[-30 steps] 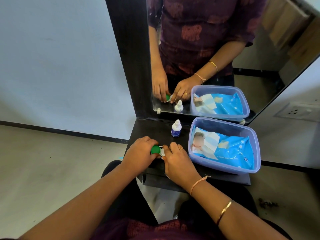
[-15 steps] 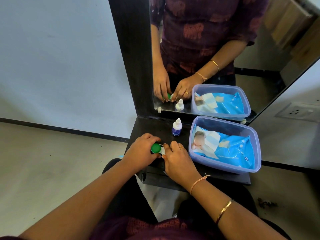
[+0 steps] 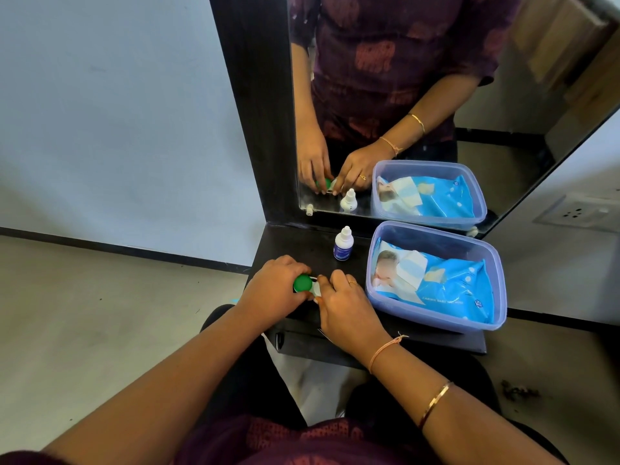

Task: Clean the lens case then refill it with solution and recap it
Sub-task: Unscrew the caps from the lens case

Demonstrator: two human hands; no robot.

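Observation:
The lens case (image 3: 313,287) lies on the dark shelf (image 3: 302,250) between my hands; only its white middle and one green cap (image 3: 302,282) show. My left hand (image 3: 273,290) curls round the green cap, fingers and thumb on its rim. My right hand (image 3: 345,305) grips the case's other end, which its fingers hide. A small white solution bottle (image 3: 343,244) with a blue label stands capped behind the case, untouched.
A clear blue plastic tub (image 3: 436,322) holding a blue pack of wet wipes (image 3: 449,283) fills the right half of the shelf. A mirror (image 3: 469,95) in a dark frame rises behind the shelf. A wall socket (image 3: 577,213) sits at right.
Both hands stay on the lens case in the same spot. The left hand's fingers have shifted slightly round the green cap.

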